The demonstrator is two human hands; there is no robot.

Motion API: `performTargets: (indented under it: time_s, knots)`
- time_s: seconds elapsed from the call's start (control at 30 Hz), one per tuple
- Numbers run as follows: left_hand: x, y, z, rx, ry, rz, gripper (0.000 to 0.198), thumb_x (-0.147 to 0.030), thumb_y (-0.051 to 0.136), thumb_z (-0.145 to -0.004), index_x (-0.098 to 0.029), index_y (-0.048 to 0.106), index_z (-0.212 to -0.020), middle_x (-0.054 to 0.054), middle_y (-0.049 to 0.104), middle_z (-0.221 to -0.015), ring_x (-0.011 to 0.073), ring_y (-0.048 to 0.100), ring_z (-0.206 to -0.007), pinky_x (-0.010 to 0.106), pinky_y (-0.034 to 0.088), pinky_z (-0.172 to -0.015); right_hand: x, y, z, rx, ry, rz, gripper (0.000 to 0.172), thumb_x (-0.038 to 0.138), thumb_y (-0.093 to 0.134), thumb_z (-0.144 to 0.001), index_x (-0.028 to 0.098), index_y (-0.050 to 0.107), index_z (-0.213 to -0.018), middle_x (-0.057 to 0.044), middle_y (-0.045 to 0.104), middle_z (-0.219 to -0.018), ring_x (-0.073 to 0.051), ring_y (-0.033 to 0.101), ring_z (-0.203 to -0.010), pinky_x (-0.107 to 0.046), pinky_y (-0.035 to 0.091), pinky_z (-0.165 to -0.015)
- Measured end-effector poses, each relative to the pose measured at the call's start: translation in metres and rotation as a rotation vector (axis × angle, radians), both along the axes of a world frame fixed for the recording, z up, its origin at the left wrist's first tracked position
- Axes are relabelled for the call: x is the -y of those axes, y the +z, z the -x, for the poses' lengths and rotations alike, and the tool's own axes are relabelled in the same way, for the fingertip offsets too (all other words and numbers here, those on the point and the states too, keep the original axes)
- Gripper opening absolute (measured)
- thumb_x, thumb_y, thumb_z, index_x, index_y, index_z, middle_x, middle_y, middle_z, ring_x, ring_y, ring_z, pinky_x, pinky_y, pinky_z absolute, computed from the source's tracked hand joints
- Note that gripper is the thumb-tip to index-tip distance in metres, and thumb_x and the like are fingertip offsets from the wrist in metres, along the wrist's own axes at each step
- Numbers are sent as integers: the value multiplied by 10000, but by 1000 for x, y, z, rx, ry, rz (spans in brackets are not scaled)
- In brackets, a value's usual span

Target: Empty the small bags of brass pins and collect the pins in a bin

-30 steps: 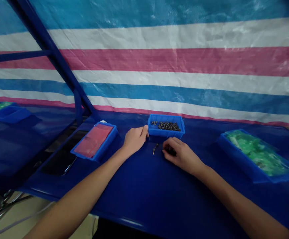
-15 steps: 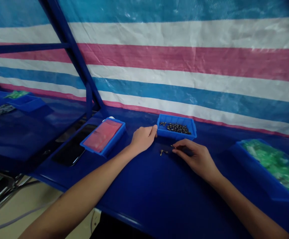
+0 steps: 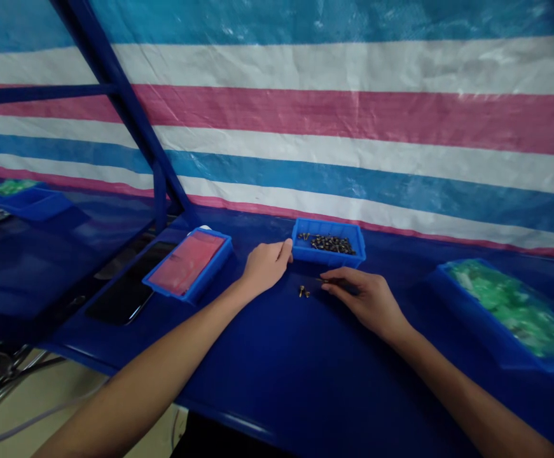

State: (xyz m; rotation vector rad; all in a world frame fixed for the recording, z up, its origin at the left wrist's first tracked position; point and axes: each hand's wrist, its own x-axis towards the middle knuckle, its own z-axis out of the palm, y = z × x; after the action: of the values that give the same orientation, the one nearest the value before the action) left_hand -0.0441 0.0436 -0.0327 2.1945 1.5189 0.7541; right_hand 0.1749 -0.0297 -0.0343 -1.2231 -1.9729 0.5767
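Observation:
My right hand pinches a small screw between thumb and forefinger, just above the table. Two brass-coloured screws lie on the blue table top to the left of those fingertips. Behind them stands a blue bin holding a pile of dark-headed screws. My left hand is closed beside the bin's left end, thumb on top against the curled fingers. Its fingertips are hidden, so what they hold cannot be made out.
A blue tray with red plastic bags stands left, beside a black phone. At right is a blue bin of green bags. A blue frame post rises before the striped sheet.
The whole view has shifted slightly, so the table things sit further left. My right hand still pinches a screw, and my left hand stays closed beside the screw bin.

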Motion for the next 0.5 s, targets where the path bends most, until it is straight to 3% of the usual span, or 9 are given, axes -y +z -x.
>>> performTargets:
  time_s: [0.07,0.17,0.3,0.4,0.5]
  knots:
    - [0,0,0,3,-2,0,633,-483,196,-998,-201,682,-706,29,693,-680,178,642,-651,281,433,-649,1,1,0,9,-46,-100,186,328,583,-906,260,683,-1047,-14,722,-981,-183,682,-874,-309,548,-769]
    - [0,1,0,8,-7,2,618,-474,210,-999,-203,676,-696,23,694,-681,177,643,-650,279,429,-639,-3,2,-3,27,-277,-298,203,323,556,-922,242,679,-1062,-42,705,-934,-186,648,-843,-328,521,-788]
    - [1,2,0,13,-5,13,609,-468,220,-998,-208,676,-689,14,687,-660,177,644,-656,277,428,-647,-12,1,-11,45,-489,-299,279,384,530,-927,215,684,-1088,-13,616,-675,-144,554,-591,-290,473,-608]
    - [0,2,0,12,-7,10,608,-462,220,-1000,-211,678,-689,7,669,-618,178,645,-656,275,428,-651,-11,-1,-11,66,-460,-272,326,413,509,-935,221,661,-1150,18,561,-594,-121,504,-512,-269,442,-552]
    - [-1,2,0,6,-5,12,610,-472,218,-999,-207,678,-697,8,663,-611,174,639,-649,273,424,-650,-3,-3,-3,156,-240,-250,315,401,499,-946,238,642,-1175,-6,650,-734,-126,576,-604,-267,475,-618]
